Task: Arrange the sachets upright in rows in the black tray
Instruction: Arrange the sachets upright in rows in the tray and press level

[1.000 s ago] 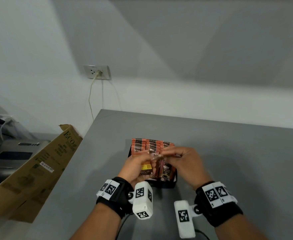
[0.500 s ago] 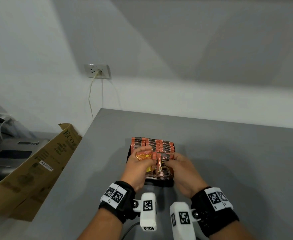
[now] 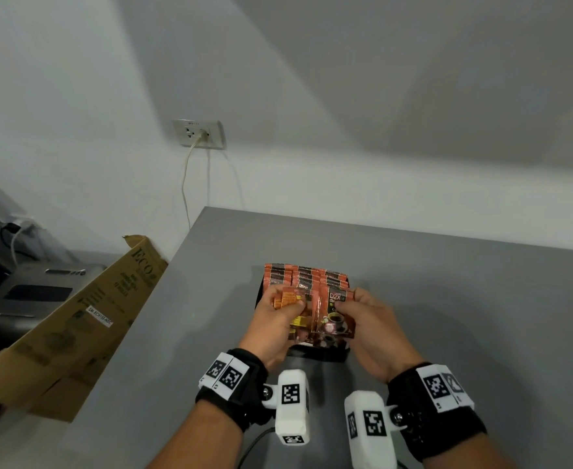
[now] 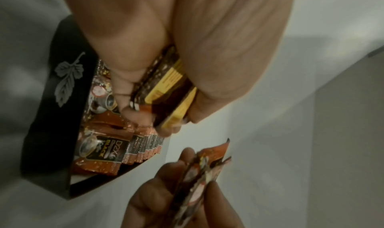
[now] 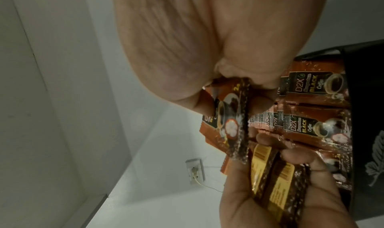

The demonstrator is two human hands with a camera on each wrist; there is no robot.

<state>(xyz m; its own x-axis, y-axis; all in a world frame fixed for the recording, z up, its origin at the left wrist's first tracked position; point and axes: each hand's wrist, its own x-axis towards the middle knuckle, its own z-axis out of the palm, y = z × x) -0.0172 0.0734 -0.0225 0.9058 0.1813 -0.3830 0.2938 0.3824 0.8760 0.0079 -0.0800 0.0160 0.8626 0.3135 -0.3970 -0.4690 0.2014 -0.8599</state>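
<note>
One black tray on one grey counter holds three rows of sachets, too many to count. One cardboard box, one wall socket.

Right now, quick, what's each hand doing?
Left hand: grips a small stack of coffee sachets, yellow backs showing.
Right hand: pinches one coffee sachet.

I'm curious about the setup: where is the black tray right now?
In the head view the black tray sits on the grey table, just in front of both hands, packed with upright orange sachets.
</note>
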